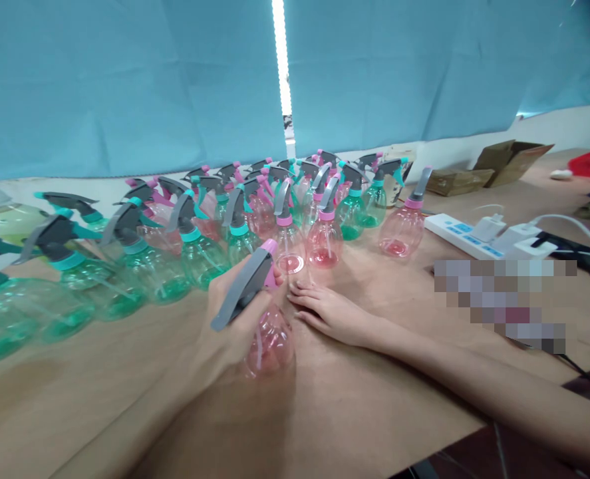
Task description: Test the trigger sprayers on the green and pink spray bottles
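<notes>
My left hand (232, 332) is wrapped round the neck of a pink spray bottle (271, 347) with a grey and pink trigger head. The bottle stands close to upright on the brown table, and its clear body shows below my fingers. My right hand (332, 311) lies flat on the table just right of it, fingers stretched out and holding nothing. Beyond my hands stand two more pink spray bottles (325, 243). To the left runs a row of green spray bottles (205, 259) with grey and turquoise heads.
Several more bottles crowd toward the blue curtain (125, 86). A lone pink bottle (402, 229) stands right of the group. Further right are a white power strip (459, 236) with plugs and cables, a pixelated patch, and an open cardboard box (511, 163). The table's front edge shows at lower right.
</notes>
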Demonstrator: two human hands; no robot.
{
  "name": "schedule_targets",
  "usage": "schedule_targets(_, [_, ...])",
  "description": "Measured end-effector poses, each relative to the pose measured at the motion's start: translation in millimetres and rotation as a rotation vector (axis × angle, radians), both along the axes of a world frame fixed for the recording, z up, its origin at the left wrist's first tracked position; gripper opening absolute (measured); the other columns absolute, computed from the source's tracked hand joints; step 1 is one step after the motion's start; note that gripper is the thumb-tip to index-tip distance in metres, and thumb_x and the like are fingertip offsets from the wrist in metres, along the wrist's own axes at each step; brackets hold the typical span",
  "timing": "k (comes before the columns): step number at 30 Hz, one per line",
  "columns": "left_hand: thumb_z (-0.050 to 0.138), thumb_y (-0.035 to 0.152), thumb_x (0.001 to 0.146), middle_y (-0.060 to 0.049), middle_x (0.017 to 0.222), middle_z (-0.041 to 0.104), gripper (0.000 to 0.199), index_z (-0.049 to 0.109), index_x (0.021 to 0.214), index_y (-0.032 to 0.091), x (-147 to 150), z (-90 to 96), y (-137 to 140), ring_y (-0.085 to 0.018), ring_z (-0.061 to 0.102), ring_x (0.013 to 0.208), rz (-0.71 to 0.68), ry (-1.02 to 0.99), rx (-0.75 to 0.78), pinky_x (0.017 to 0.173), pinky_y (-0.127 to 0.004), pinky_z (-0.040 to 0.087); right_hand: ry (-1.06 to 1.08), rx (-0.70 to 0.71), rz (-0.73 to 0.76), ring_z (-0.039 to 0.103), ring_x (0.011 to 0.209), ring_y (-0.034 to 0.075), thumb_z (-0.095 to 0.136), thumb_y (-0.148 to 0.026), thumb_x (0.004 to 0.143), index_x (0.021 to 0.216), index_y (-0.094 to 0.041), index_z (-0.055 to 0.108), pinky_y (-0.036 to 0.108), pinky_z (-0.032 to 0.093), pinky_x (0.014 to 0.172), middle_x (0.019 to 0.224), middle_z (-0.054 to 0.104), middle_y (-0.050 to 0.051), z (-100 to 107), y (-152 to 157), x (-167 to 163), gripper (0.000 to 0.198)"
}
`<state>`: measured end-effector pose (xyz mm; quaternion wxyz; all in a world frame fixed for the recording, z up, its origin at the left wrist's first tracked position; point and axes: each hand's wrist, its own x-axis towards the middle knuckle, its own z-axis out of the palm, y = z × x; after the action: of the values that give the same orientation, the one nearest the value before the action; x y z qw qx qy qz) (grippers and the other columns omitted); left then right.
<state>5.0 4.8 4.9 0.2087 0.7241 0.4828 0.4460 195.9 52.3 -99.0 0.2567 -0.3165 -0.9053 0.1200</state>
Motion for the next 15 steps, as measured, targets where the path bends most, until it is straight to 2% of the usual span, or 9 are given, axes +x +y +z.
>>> schedule_targets(5, [0.054,0.025,0.075,0.0,0.075,0.063,0.006,0.059,0.076,0.023,3.6,5.7,-2.3,-0.019,0.06,0.073,-0.03,-0.074,-0.035,0.07,-0.034,0.048,-0.017,0.0,0.006,0.043,0.138,0.025,0.044,-0.028,0.1,0.131,-0.012,0.058,0.046,0.037,0.114,0.143,0.053,0.014,1.1,-0.1,0.2,0.037])
schedule_targets(10, [0.053,0.024,0.075,0.0,0.077,0.063,0.007,0.058,0.079,0.023,-0.4,0.9,0.6,-0.019,0.059,0.072,-0.064,-0.078,-0.036,0.07,-0.034,0.047,-0.029,-0.005,0.005,0.045,0.137,0.026,0.044,-0.028,0.1,0.131,-0.01,0.058,0.046,0.037,0.115,0.141,0.054,0.015,3.3,-0.2,0.7,0.038])
schedule_targets(15, [0.053,0.021,0.076,0.005,0.064,0.045,0.007,0.047,0.072,0.024,-2.6,-7.0,3.2,-0.014,0.046,0.057,0.0,-0.061,-0.022,0.063,-0.031,0.043,-0.001,-0.009,0.002,0.045,0.137,0.026,0.044,-0.028,0.1,0.131,-0.011,0.058,0.048,0.038,0.113,0.141,0.055,0.015,2.9,-0.3,0.9,0.038])
